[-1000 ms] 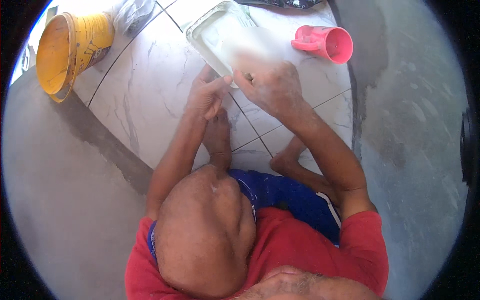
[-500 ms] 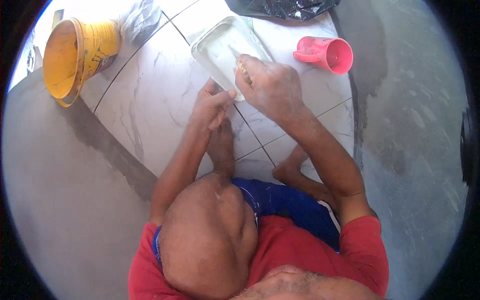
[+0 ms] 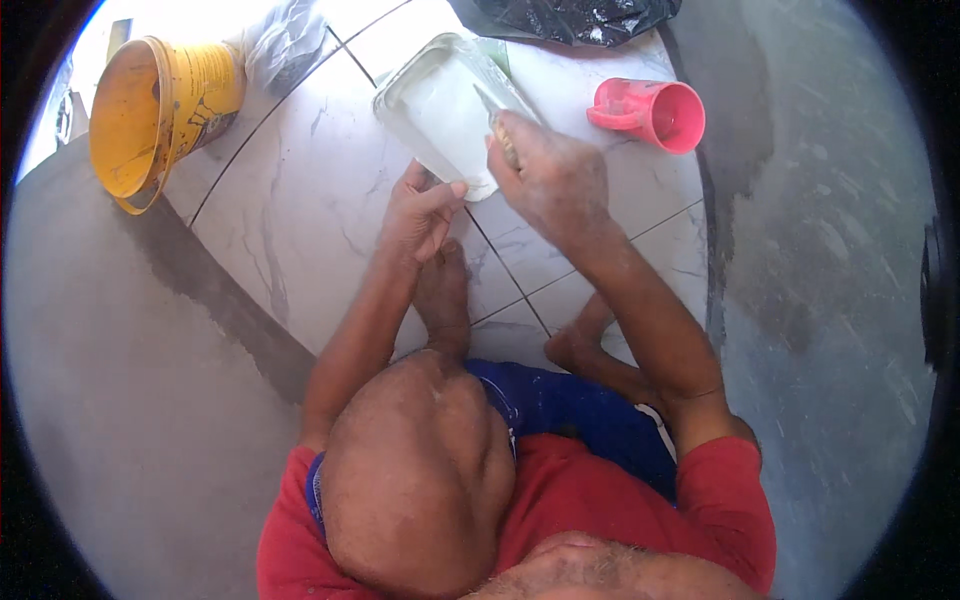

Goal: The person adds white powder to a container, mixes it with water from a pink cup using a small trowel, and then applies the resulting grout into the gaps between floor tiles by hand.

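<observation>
A white rectangular tray (image 3: 392, 112) with raised walls lies tilted on the tiles ahead of me, with a layer of white material inside. My left hand (image 3: 425, 205) grips its near corner, thumb on the rim and fingers below. Closed around a tan handle, my right hand (image 3: 555, 180) is over the tray's right side. The handle belongs to a small tool with a narrow, pointed grey blade (image 3: 485, 98), which reaches in over the white material by the right wall. Whether the blade tip touches it is hard to tell.
A yellow bucket (image 3: 205, 85) lies tipped at the left, beside a clear plastic bag (image 3: 283, 45). A pink mug (image 3: 640, 110) rests on its side to the right of the tray. Black plastic (image 3: 570, 20) lies at the far edge. Grey bands (image 3: 800, 250) flank the white tiles (image 3: 320, 170).
My right hand and the tool have shifted right, from the tray's middle toward its right wall. The tray has moved slightly left, with my left hand still on its corner.
</observation>
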Tool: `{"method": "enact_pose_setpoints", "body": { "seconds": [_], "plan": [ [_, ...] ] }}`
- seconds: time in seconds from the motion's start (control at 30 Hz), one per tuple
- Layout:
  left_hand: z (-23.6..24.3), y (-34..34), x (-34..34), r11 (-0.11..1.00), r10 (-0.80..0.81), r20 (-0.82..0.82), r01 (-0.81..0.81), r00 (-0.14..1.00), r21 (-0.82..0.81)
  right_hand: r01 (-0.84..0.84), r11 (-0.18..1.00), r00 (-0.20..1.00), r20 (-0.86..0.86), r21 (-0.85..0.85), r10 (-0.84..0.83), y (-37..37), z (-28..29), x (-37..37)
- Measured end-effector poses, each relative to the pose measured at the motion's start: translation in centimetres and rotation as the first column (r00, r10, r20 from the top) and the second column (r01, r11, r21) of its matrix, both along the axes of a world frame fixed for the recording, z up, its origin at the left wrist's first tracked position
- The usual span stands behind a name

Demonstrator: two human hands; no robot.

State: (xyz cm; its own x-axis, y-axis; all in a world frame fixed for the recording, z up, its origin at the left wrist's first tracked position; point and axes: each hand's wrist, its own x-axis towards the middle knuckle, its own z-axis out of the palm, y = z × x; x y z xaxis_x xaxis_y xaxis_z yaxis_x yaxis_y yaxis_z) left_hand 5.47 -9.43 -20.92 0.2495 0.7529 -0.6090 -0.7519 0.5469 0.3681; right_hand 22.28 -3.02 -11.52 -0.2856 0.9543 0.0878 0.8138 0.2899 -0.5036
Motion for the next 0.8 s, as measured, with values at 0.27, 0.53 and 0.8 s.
{"method": "enact_pose_setpoints", "body": {
  "seconds": [0.27,0.53,0.8],
  "plan": [
    [0.4,0.4,0.0,0.997,-0.073,0.012,0.073,0.997,0.002,-0.05,0.998,0.998,-0.026,-0.026,0.05,-0.8,-0.2,-0.3],
    [-0.2,0.1,-0.8,0.984,-0.165,0.021,0.166,0.986,-0.06,-0.027,0.971,0.976,-0.214,-0.238,-0.025,0.9,1.4,-0.7],
    [2.2,1.6,-0.5,0.988,-0.137,-0.01,0.136,0.99,-0.066,-0.023,0.945,0.931,-0.352,-0.327,-0.099,3.5,1.5,-1.1]
  ]
}}
